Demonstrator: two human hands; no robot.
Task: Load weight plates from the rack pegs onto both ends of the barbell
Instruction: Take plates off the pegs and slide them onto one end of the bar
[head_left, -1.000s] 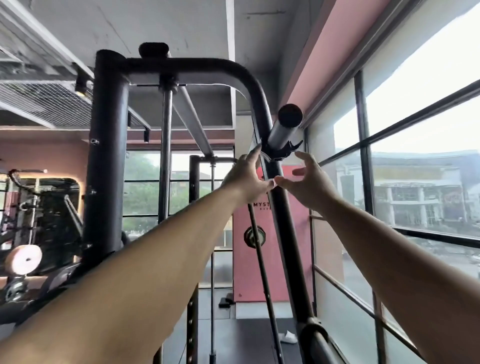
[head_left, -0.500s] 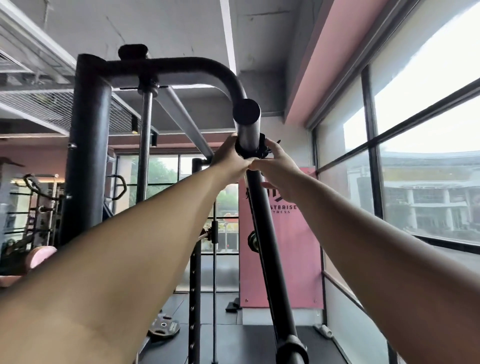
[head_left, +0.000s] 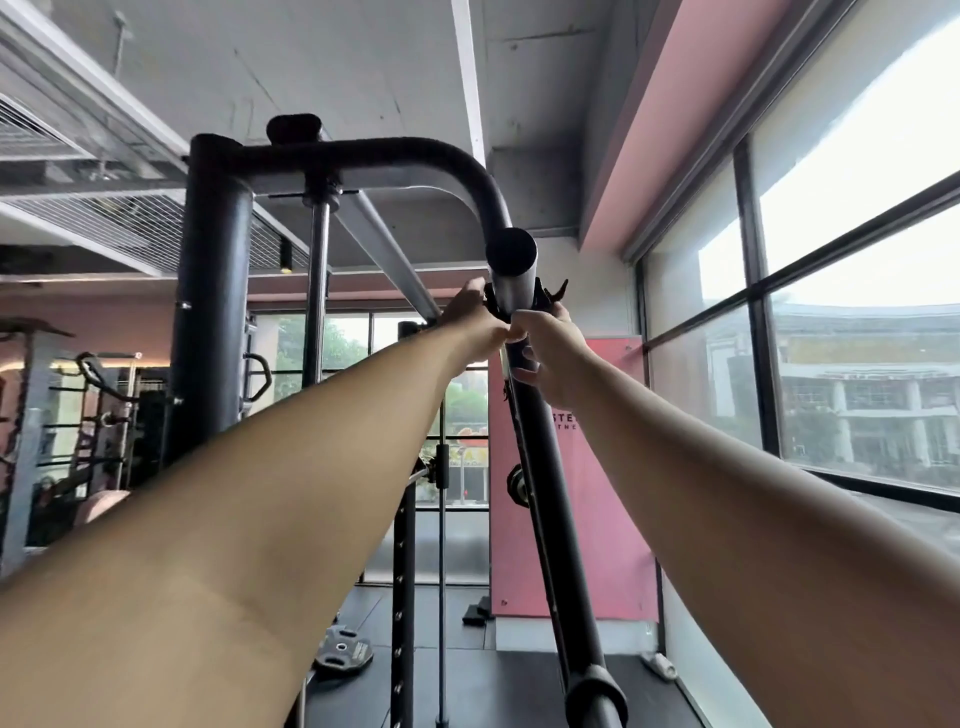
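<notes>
Your two arms reach up and forward to the barbell sleeve (head_left: 511, 270), the bare steel end that points toward you with its dark round cap at the top of it. Your left hand (head_left: 475, 325) is curled against the left side of the sleeve, its fingers closed around the black collar clamp (head_left: 545, 299) that rings the sleeve just below the cap. Your right hand (head_left: 553, 351) is closed on the same clamp from the right and from underneath, with the clamp's black levers sticking out above its knuckles. The thumbs of the two hands meet just below the sleeve. The sleeve carries no plate between the clamp and the cap.

The black rack frame (head_left: 213, 322) stands left of the sleeve, and its curved top bar arches over to end just behind the cap. A slanted black upright (head_left: 550, 514) runs down from under your hands toward the floor. One weight plate (head_left: 344, 656) lies flat on the dark floor, well below and left of the sleeve. A window wall (head_left: 831, 332) lies right of the sleeve.
</notes>
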